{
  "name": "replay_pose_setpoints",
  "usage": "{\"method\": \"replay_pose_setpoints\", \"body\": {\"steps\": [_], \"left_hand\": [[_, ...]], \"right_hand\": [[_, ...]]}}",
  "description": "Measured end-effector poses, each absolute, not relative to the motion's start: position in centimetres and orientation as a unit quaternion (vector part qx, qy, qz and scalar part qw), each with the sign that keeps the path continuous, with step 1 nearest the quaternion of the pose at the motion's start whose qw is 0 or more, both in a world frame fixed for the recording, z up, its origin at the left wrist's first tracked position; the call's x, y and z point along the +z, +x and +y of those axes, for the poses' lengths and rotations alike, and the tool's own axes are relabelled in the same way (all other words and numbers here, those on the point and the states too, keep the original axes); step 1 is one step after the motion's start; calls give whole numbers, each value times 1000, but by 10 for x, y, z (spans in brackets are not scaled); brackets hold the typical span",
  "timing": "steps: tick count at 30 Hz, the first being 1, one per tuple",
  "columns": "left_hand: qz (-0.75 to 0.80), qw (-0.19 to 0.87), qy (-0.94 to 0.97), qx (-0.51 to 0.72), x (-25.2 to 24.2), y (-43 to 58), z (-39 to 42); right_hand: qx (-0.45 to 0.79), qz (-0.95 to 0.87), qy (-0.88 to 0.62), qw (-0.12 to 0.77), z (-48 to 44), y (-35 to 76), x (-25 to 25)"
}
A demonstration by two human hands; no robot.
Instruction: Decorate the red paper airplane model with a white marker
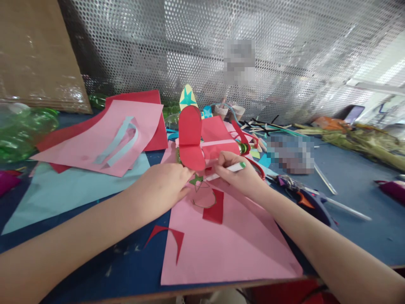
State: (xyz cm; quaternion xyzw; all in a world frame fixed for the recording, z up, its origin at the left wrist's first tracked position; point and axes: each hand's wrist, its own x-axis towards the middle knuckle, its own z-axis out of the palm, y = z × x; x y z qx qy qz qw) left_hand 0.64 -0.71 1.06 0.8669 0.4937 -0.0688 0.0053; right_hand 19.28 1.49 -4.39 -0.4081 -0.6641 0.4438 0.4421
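My left hand point(161, 188) is closed around the base of a red paper craft point(191, 139) with two rounded red flaps, one standing upright. My right hand point(238, 171) pinches a white marker with a green cap point(232, 167), its tip at the lower red flap. Both hands rest over a large pink paper sheet point(228, 245) on the blue table point(354, 185). A small green paper star point(196, 180) and a red offcut point(215, 207) lie just below the hands.
Pink and red sheets point(104, 139) with a pale blue strip lie at the left over a light blue sheet point(63, 194). Green plastic bottles point(22, 131) sit far left. A glue gun point(303, 198), sticks and scraps crowd the right. A perforated metal screen point(221, 55) stands behind.
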Motion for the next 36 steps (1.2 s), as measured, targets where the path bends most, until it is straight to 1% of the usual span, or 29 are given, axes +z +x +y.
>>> {"method": "replay_pose_setpoints", "body": {"steps": [13,18,22,26,36], "left_hand": [[495,19,866,-59,10,5,-7],[500,17,864,-64,9,5,-7],[497,19,866,-60,9,5,-6],[495,13,867,-59,8,5,-6],[497,13,866,-55,7,5,-6]], "right_hand": [[450,-657,-403,452,15,193,-44],[454,-652,-431,428,15,190,-48],[464,-647,-430,426,14,190,-49],[430,-666,-449,413,13,190,-50],[437,-668,-439,412,13,191,-54]]}}
